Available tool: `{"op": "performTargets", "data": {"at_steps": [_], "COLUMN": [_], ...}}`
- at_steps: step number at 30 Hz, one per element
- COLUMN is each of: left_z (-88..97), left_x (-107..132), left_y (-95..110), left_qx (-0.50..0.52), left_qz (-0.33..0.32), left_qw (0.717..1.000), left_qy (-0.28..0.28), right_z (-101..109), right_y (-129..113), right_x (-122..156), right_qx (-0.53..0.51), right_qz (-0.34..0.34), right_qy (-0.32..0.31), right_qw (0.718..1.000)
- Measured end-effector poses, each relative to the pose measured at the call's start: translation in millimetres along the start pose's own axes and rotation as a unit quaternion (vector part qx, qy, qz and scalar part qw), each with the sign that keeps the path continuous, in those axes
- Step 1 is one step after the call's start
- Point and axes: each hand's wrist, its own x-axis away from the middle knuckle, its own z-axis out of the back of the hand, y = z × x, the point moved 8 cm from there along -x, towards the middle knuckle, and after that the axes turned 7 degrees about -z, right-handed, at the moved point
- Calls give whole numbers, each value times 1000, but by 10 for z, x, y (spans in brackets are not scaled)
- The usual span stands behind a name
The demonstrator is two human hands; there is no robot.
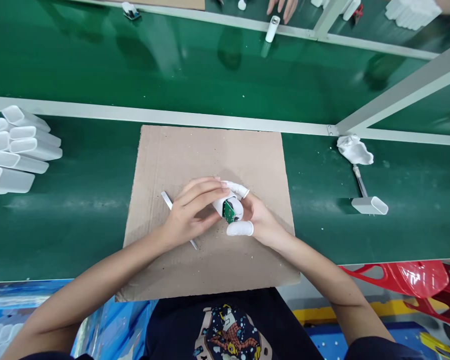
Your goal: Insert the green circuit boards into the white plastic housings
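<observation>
Both my hands meet over a brown cardboard sheet (210,150) on the green table. My left hand (193,210) is closed round a small white plastic housing (225,202) with a green circuit board (229,212) showing at its open end. My right hand (257,217), with white finger cots on thumb and forefinger, pinches the same housing from the right. A thin white strip (167,200) lies on the cardboard, partly under my left hand.
Several white rectangular tubes (17,150) are stacked at the left. One white tube (369,205) and a crumpled white lump (354,150) with a thin tool lie at the right. Metal rails cross the green table. Another person's hand (283,7) shows at the far edge. Red plastic chair (412,280) bottom right.
</observation>
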Motion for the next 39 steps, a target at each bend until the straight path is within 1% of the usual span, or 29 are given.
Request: {"op": "performTargets", "data": {"at_steps": [2,5,8,12,14,20,23,25,27,30,32,36,39], "left_z": [2,4,-2,-9,-14,-41,-51,-52,-37,15,52,58,19], "left_x": [-2,1,6,18,26,24,12,4,-6,-20,-29,-42,-36], "left_y": [9,29,56,95,104,146,158,149,117,47,28,62,104], "left_qx": [-19,-34,-32,-31,-35,-39,-36,-31,-17,25,45,52,45], "left_qz": [0,-9,-30,-65,-73,-77,-67,-56,-38,1,11,-6,-32], "left_qw": [1000,999,999,997,996,996,997,998,999,1000,999,998,998], "left_qy": [-1,4,14,27,29,28,26,20,14,19,26,17,-4], "right_z": [7,24,24,29,40,86,91,114,128,119,134,159,149], "right_y": [5,9,2,-11,-13,40,74,73,42,-27,-54,-11,49], "right_x": [-6,-4,1,5,7,6,0,2,5,6,10,10,8], "right_qx": [-26,-37,-37,-64,-74,-85,-91,-76,-62,-74,-83,-85,-99], "right_qz": [-12,-29,-41,-52,-57,-59,-54,-54,-54,-55,-59,-87,-113], "right_qy": [3,26,40,55,64,91,93,102,93,33,4,-13,-6], "right_qw": [1000,999,998,995,994,990,990,990,992,995,995,992,989]}}
